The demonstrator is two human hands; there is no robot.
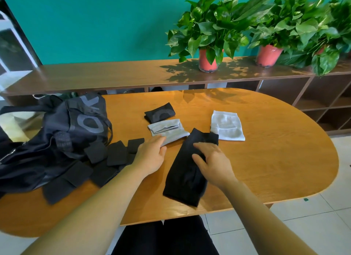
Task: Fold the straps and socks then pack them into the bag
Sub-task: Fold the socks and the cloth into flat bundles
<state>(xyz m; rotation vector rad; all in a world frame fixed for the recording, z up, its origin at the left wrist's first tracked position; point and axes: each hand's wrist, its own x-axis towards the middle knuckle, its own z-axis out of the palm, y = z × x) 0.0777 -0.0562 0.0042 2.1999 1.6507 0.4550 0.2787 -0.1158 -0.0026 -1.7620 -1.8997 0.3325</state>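
A long black sock [185, 176] lies slanted on the wooden table [266, 150] in front of me. My right hand [212, 163] rests on its upper half, fingers spread and pinching the cloth. My left hand [152, 156] lies flat with its fingertips on the near edge of a folded grey sock [167, 130]. Behind that sits a folded black sock [159, 112]. A flat white sock [227, 125] lies to the right. Several black straps [98, 163] are scattered at the left, beside the dark bag [57, 133], which lies slumped with grey letters on it.
A long wooden shelf unit [114, 74] runs behind the table along a teal wall, carrying two potted plants [209, 61] in red pots. The table's rounded right end drops off to a tiled floor [313, 226]. My dark-clothed legs show under the near edge.
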